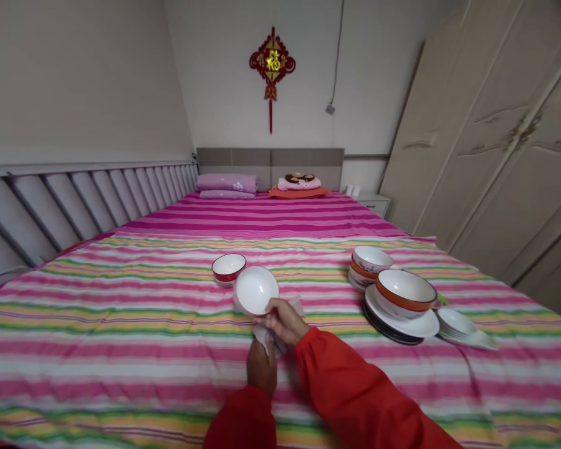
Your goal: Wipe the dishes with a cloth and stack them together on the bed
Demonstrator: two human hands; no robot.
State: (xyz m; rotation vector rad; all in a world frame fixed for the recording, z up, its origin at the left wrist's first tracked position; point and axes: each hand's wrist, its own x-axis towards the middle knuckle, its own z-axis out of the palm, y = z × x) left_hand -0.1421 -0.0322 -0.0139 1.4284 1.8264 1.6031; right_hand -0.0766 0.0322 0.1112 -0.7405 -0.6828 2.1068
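Observation:
A white bowl [256,290] is tipped over the bed, its inside facing me. My right hand [284,319] is closed on the bowl's near right rim. Just below, my left hand [262,366] is closed around a pale cloth or tissue [262,335] pressed near the underside of the bowl. The left fingers are partly hidden, and more of the pale material shows behind my right hand. Behind the held bowl, slightly left, a bowl with a red outside [227,277] stands upright on the striped sheet.
At right stand a stack of bowls [363,274], a large orange-banded bowl [404,310] on stacked plates [431,325], and small white dishes [457,322]. The striped sheet [135,349] covers the bed. Railing [98,199] runs along the left; pillows [227,183] lie by the headboard [234,161].

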